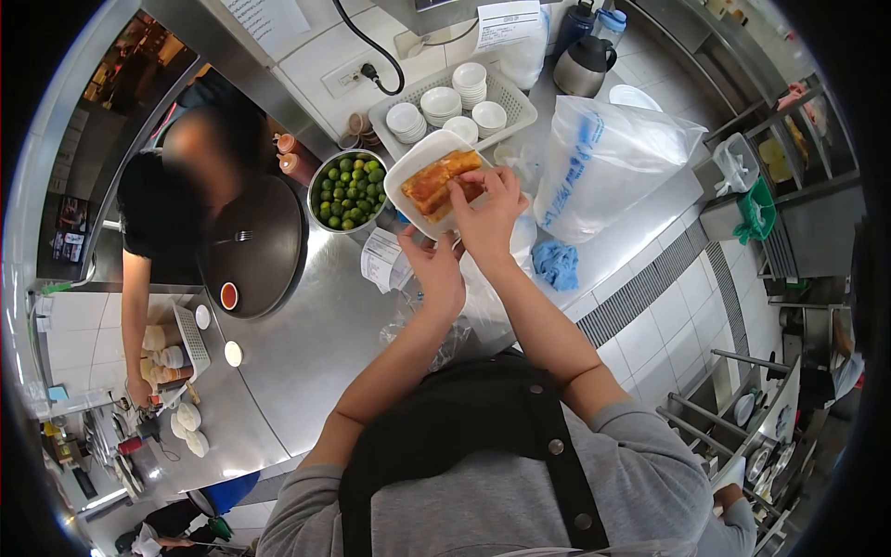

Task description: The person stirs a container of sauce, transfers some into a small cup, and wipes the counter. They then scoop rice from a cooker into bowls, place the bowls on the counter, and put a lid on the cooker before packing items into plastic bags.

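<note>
A white takeout tray (396,174) is held up over the steel counter, with golden-brown fried rolls (433,182) lying side by side in it. My left hand (434,267) grips the tray's near edge, fingers closed on its rim. My right hand (490,206) reaches over the tray from the right, its bent fingers closed on the end of a roll. Part of the rolls is hidden beneath those fingers. Just left of my left hand, a printed receipt (381,259) lies on the counter beside crumpled clear plastic (422,327).
A metal bowl of small green limes (349,190) stands left of the tray. Behind are stacked white cups (440,102) in a basket. At right lie a large plastic bag (603,167) and a blue cloth (556,265). A co-worker (153,209) stands beyond a round brown tray (264,269).
</note>
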`<state>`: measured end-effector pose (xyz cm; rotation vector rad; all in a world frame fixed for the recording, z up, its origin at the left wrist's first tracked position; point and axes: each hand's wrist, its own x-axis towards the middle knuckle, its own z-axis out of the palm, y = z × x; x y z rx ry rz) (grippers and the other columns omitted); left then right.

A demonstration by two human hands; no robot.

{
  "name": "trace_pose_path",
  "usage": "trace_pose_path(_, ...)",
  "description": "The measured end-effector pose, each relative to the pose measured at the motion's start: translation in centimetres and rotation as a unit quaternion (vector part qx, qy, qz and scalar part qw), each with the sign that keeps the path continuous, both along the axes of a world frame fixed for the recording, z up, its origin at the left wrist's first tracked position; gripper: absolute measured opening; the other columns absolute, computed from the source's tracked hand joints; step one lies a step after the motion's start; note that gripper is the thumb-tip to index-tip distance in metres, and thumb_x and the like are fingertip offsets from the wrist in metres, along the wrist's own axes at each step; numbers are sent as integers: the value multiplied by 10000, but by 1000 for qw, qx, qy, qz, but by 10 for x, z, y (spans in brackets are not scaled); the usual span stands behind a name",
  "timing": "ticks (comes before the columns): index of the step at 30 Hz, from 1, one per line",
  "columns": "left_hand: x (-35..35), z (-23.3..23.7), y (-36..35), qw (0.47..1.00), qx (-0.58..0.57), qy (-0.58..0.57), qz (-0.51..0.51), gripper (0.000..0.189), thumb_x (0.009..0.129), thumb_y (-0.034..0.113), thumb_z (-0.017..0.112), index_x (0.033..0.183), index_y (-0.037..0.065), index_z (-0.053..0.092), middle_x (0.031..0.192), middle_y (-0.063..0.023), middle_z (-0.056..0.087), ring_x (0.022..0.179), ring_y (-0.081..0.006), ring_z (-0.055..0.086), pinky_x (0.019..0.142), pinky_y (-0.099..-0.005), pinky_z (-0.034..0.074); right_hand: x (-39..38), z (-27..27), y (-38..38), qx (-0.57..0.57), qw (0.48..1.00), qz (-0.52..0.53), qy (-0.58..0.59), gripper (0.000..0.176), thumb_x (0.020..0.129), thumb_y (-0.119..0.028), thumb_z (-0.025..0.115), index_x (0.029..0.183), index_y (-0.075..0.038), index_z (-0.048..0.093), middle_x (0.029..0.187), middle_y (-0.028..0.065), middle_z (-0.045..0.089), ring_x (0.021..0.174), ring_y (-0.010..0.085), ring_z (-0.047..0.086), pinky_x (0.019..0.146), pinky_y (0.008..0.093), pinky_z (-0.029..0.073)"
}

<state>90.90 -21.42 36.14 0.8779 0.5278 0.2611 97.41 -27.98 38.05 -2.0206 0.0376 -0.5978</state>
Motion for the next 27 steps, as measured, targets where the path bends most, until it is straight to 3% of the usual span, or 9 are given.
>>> trace_pose_path(2, 0, -2, -1, 1000, 4, 1, -2, 525, 962, -60, 557, 1364, 110, 266, 1307, -210, 495, 1120, -284, 639, 859, -404, 603, 1, -3, 0, -10, 1000, -18, -19, 181, 773, -197, 838, 897, -124, 729, 971, 10, 587, 985, 195, 559, 951, 417, 281)
trace_pose_path(8, -1, -2, -4, 1000, 15, -3, -2, 509, 964, -49, 567, 1348, 105, 269, 1310, -209, 487, 1138, -280, 629, 871, -402, 601, -1, 1, -2, -20, 1000, -8, 6, 162, 790, -201, 801, 903, -136, 705, 1004, 28, 575, 1076, 251, 538, 970, 473, 281)
trace_pose_path(11, -3, -10, -2, 999, 25, -18, -9, 508, 962, -43, 572, 1343, 97, 268, 1311, -209, 486, 1164, -278, 615, 889, -403, 601, 0, -3, -1, -45, 998, -30, -26, 135, 788, -192, 811, 866, -136, 715, 967, 6, 594, 1028, 213, 563, 944, 442, 277)
trace_pose_path(14, -6, -3, -2, 1000, 25, -12, -15, 509, 953, -51, 567, 1340, 90, 267, 1314, -217, 483, 1179, -283, 606, 907, -411, 601, 0, -4, -1, -38, 999, -21, -18, 142, 796, -214, 788, 865, -140, 688, 1008, 22, 580, 1088, 251, 539, 958, 494, 285)
trace_pose_path(20, -6, -3, -4, 999, 31, -22, -9, 525, 933, -76, 549, 1343, 86, 263, 1312, -229, 486, 1176, -289, 607, 928, -430, 601, 2, -9, -3, -36, 999, -20, 1, 141, 785, -207, 785, 854, -141, 680, 1008, 17, 580, 1087, 248, 538, 949, 504, 282)
trace_pose_path(23, -6, -1, -7, 999, 27, -24, -3, 499, 958, -52, 566, 1331, 105, 273, 1291, -195, 539, 1115, -255, 634, 886, -395, 562, 3, -6, -3, -44, 998, -34, -16, 115, 775, -162, 788, 818, -135, 684, 969, -7, 599, 1014, 212, 567, 947, 472, 266)
trace_pose_path(27, -7, -3, -5, 999, 27, -30, -5, 527, 925, -80, 546, 1341, 71, 260, 1317, -236, 484, 1168, -298, 611, 937, -446, 601, 3, -9, -5, -43, 998, -29, -25, 161, 758, -161, 788, 855, -141, 662, 971, -3, 590, 1021, 217, 558, 947, 475, 264)
